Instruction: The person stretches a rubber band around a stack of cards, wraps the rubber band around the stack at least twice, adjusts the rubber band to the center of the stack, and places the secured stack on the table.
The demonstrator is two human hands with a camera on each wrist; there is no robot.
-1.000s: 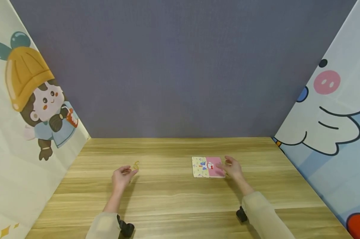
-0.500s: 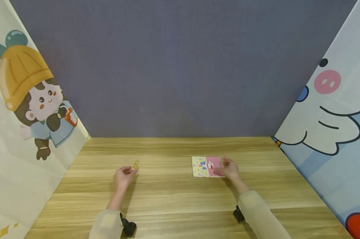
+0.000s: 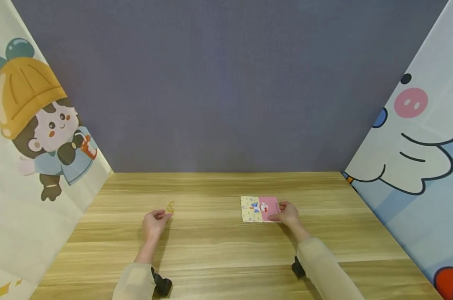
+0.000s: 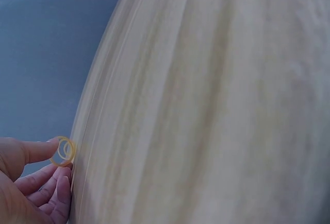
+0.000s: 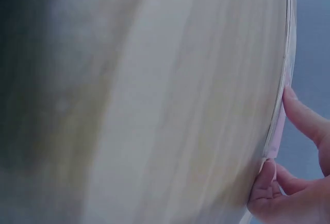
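Note:
In the head view my left hand (image 3: pixel 154 223) pinches a thin yellow rubber band (image 3: pixel 170 206) between thumb and fingertips, close over the wooden table. The left wrist view shows the rubber band (image 4: pixel 73 151) looped into small rings at the fingertips. A small notebook (image 3: pixel 250 209) with a half yellow, half pink cartoon cover lies flat on the table, right of centre. My right hand (image 3: pixel 290 215) grips its pink right end, thumb on the cover and fingers at the edge. From the right wrist, the notebook (image 5: pixel 281 126) appears edge-on, thin and layered.
The wood-grain table (image 3: pixel 211 258) stretches back to a dark grey panel (image 3: pixel 226 91). Side walls carry a cartoon child (image 3: pixel 57 133) at left and a white cartoon animal (image 3: pixel 410 137) at right. Black wrist cameras (image 3: pixel 162 286) sit at both cuffs.
My right hand has moved slightly left, and its fingers have closed in on the notebook's right edge. The left hand, still pinching the rubber band, has hardly shifted.

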